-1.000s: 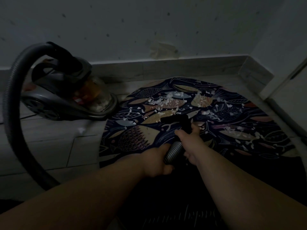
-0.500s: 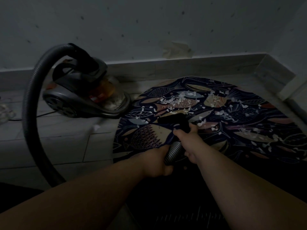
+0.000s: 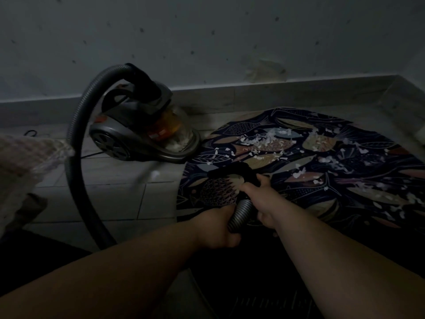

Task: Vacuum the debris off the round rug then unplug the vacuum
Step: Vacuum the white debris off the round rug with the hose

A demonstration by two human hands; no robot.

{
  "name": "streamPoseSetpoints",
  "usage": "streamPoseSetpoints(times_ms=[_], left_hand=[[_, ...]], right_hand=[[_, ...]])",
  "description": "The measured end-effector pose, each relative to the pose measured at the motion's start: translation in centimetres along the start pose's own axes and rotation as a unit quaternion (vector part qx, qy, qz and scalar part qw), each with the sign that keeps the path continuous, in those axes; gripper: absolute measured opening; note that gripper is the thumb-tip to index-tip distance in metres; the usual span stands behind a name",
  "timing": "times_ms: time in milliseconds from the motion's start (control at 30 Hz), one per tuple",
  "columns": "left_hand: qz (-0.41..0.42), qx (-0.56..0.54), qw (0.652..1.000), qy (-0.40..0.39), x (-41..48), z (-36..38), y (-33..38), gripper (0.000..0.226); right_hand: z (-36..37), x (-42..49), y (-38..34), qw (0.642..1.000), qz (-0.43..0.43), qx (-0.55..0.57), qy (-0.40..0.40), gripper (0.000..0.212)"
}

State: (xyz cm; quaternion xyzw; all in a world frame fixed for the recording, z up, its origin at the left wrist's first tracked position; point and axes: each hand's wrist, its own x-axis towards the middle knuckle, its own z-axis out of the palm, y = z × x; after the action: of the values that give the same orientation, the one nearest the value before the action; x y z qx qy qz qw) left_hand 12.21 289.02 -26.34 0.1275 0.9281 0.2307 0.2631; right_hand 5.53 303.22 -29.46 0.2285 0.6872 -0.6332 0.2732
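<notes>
A round dark rug (image 3: pixel 345 180) with a fish and leaf pattern lies on the tiled floor. White paper debris (image 3: pixel 264 141) is scattered over its far and right parts. A grey canister vacuum (image 3: pixel 142 132) stands to the left of the rug, by the wall. Its ribbed hose (image 3: pixel 76 157) arcs up, down and back to my hands. My left hand (image 3: pixel 216 229) grips the ribbed hose end (image 3: pixel 241 212). My right hand (image 3: pixel 262 199) grips the black nozzle (image 3: pixel 232 171), which rests on the rug's left part.
A grey wall with a pale skirting board (image 3: pixel 253 93) runs behind the vacuum and rug. A thin black cord (image 3: pixel 32 133) lies on the floor at far left. Pale fabric (image 3: pixel 20 162) fills the left edge. My dark clothing (image 3: pixel 253 284) covers the rug's near part.
My view has swung left, so the vacuum and rug sit further right in the frame. The nozzle has slid left across the rug. Both hands keep their grip.
</notes>
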Motion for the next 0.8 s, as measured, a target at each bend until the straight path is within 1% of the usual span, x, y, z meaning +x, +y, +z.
streamPoseSetpoints(times_ms=[167, 367, 500, 600, 700, 800], left_hand=[[-0.001, 0.003, 1.0, -0.007, 0.0, 0.0, 0.0, 0.061], [0.0, -0.005, 1.0, -0.003, 0.4, 0.1, 0.6, 0.059], [-0.001, 0.003, 1.0, -0.022, 0.2, 0.4, 0.9, 0.058], [0.004, 0.018, 0.999, -0.028, 0.1, 0.5, 1.4, 0.057], [0.011, 0.022, 0.999, -0.041, 0.3, 0.8, 1.8, 0.06], [0.032, 0.038, 0.998, -0.037, 0.8, 1.1, 2.4, 0.062]], right_hand=[[0.1, -0.4, 0.4, 1.0, -0.009, -0.007, 0.022, 0.079], [-0.4, -1.1, 0.2, 0.996, -0.033, -0.008, 0.086, 0.077], [-0.8, -1.7, 0.8, 0.996, -0.034, -0.009, 0.081, 0.075], [-1.1, -2.0, 1.1, 0.996, -0.026, 0.006, 0.081, 0.078], [-1.8, -2.4, 1.1, 0.996, -0.017, 0.003, 0.087, 0.075], [-3.0, -2.8, 1.1, 0.995, -0.01, -0.003, 0.098, 0.074]])
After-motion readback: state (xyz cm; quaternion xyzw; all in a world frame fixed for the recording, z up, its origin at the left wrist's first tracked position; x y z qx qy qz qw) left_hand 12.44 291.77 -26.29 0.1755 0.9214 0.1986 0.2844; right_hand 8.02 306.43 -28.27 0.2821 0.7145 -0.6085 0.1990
